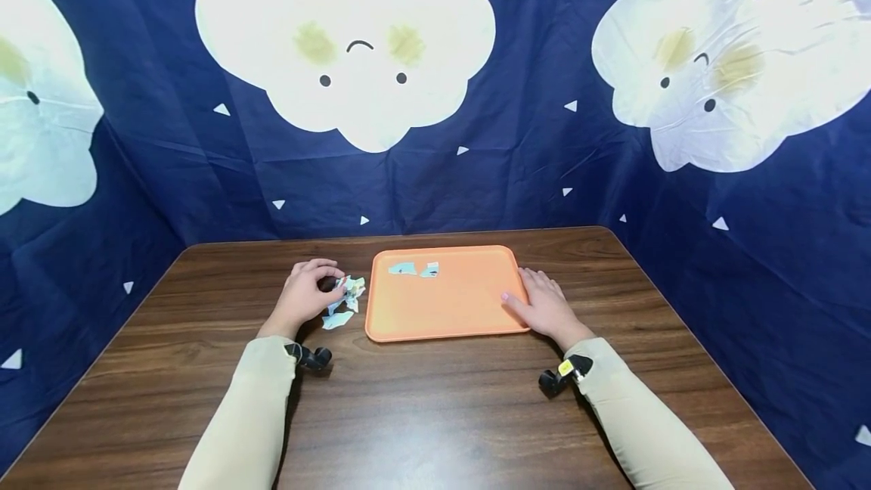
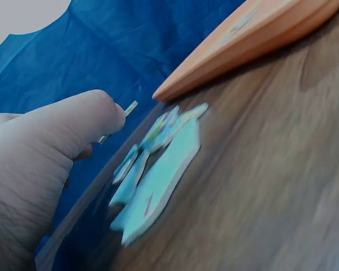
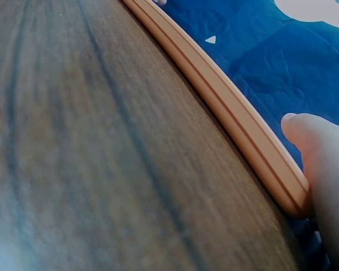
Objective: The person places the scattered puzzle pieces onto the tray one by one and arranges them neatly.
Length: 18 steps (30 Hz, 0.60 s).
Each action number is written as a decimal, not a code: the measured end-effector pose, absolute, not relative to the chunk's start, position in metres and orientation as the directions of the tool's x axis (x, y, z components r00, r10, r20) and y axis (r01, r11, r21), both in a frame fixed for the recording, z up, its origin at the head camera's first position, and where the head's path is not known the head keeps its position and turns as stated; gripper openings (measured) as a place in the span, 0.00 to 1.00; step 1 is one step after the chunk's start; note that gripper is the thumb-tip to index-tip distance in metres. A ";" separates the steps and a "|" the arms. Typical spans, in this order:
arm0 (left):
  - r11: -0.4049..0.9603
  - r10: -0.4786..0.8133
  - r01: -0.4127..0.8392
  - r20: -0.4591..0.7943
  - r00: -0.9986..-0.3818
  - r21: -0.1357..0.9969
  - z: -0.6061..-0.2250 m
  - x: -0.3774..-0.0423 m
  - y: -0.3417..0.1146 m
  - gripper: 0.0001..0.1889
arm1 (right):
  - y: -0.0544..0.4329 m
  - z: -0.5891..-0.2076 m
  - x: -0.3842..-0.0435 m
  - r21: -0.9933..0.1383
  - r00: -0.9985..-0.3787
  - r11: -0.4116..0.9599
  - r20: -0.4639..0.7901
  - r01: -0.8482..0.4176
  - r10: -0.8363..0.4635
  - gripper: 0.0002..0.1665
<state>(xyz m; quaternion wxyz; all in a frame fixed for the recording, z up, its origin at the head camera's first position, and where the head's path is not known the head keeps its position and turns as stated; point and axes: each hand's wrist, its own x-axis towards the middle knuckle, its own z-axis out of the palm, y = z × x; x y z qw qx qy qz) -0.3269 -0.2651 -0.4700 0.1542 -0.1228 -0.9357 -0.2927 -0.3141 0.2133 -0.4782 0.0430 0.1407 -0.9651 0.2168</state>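
Orange tray (image 1: 469, 312), right fingers (image 1: 537, 283) at edge, left fingers (image 1: 323, 272) pinching a piece (image 2: 131, 108)

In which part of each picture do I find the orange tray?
Head: orange tray just right of centre, below mid-height, seen from above.
Left wrist: orange tray at the upper right, cut off by the frame.
Right wrist: orange tray slants from the top edge toward lower right.
Shared landmark: blue cloth behind.
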 end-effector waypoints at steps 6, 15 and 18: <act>0.799 0.150 0.331 0.368 -0.918 0.501 -0.469 -0.333 -0.251 0.14 | 0.214 -0.480 -0.315 -0.408 -0.953 0.862 0.158 -0.301 -0.258 0.52; 0.797 0.150 0.322 0.348 -0.926 0.512 -0.462 -0.339 -0.223 0.15 | 0.214 -0.479 -0.315 -0.409 -0.953 0.861 0.160 -0.301 -0.257 0.52; 0.794 0.155 0.324 0.345 -0.926 0.514 -0.459 -0.341 -0.213 0.15 | 0.214 -0.478 -0.315 -0.403 -0.953 0.864 0.159 -0.302 -0.259 0.52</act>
